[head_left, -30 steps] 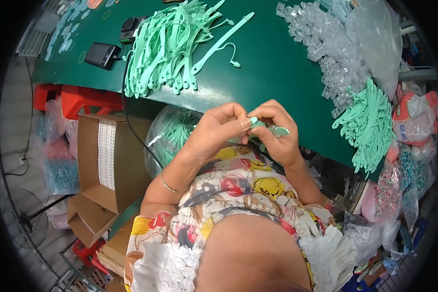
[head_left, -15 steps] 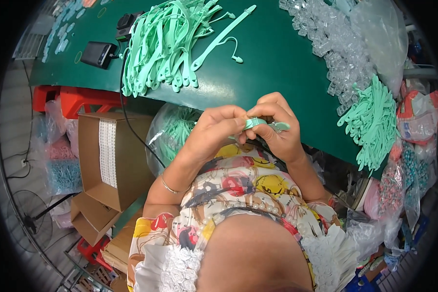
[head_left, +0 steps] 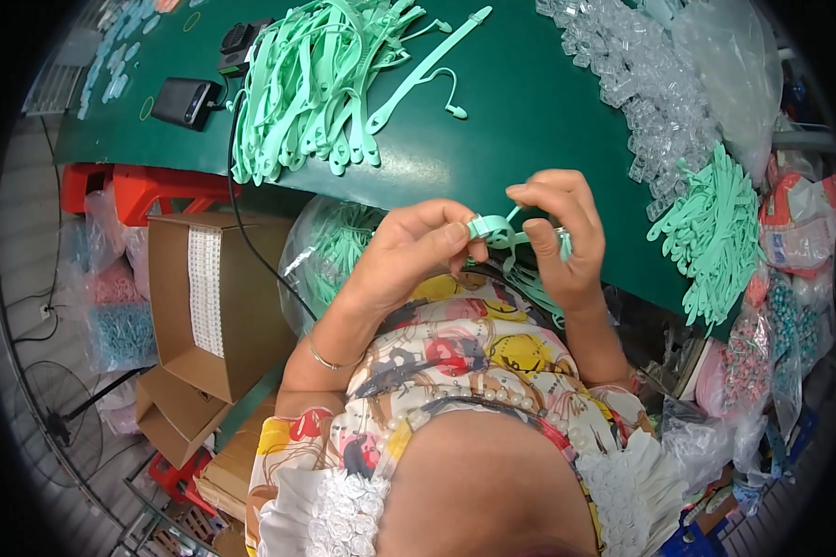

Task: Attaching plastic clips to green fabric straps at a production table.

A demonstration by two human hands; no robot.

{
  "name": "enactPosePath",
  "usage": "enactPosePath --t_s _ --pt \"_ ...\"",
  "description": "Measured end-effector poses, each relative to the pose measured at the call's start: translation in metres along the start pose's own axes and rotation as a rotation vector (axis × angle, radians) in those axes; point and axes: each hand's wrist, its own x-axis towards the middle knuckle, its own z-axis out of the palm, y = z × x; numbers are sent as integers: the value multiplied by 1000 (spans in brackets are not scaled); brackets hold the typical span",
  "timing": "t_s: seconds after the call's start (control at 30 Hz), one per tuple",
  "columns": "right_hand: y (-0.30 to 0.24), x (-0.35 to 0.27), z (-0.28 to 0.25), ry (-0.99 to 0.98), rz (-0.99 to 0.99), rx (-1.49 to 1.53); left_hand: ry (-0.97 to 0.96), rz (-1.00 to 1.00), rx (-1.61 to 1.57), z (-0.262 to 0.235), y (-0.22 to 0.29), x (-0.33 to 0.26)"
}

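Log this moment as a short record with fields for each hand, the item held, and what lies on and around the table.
left hand: pinches one end of the mint-green strap piece at the table's near edge
right hand: grips the other end of the same piece
table: dark green top
left pile: loose mint-green straps
right pile: shorter mint-green pieces
clear parts: heaped at far right
black device: on the table's left, cable attached
cardboard box: open, beside the person's left arm

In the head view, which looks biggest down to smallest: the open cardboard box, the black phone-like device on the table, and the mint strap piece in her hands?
1. Open cardboard box
2. Black device
3. Mint strap piece; nearer the camera, yet smallest.
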Motion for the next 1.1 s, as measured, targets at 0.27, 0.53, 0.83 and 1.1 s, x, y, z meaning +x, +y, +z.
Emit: enactPosePath --t_s 0.27,0.53,0.83,1.1 --pt "-2 -3 5 -192 231 182 13 -4 45 5 0 1" --pt "1 -5 13 -184 242 253 65 -28 22 9 -1 5" --pt "-5 -7 0 -267 519 340 131 256 687 10 7 1" --pt "-5 -20 7 -281 515 825 -163 154 327 8 4 2"
